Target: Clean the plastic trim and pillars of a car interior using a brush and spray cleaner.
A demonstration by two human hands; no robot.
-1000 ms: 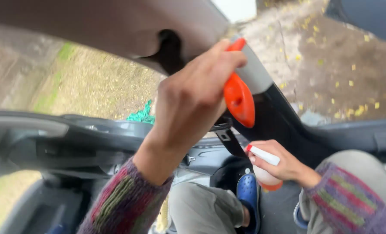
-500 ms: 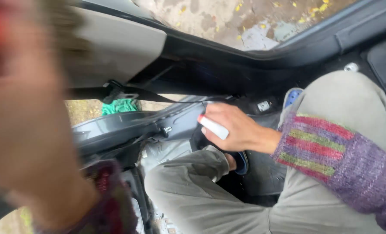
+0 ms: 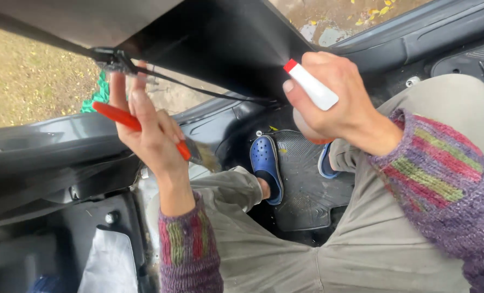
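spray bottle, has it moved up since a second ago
Yes. The spray bottle in the right hand rose from beside the blue clog toward the dark pillar trim.

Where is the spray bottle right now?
In the head view, upper right: the right hand grips the white spray bottle, its red nozzle aimed at the black pillar trim, above the blue clog.

Soft, even daylight came in from outside, beyond the dark pillar [image 3: 225, 49], where the grassy ground [image 3: 30, 76] looked pale and slightly washed out. No hard shadows or glare showed. Below the pillar the footwell mat [image 3: 301, 179] lay dim. The hands [image 3: 155, 135] and striped sleeves were sharp; the grey panel above the pillar, nearest the lens, was soft and blurred. Straight edges bowed slightly toward the frame's borders.
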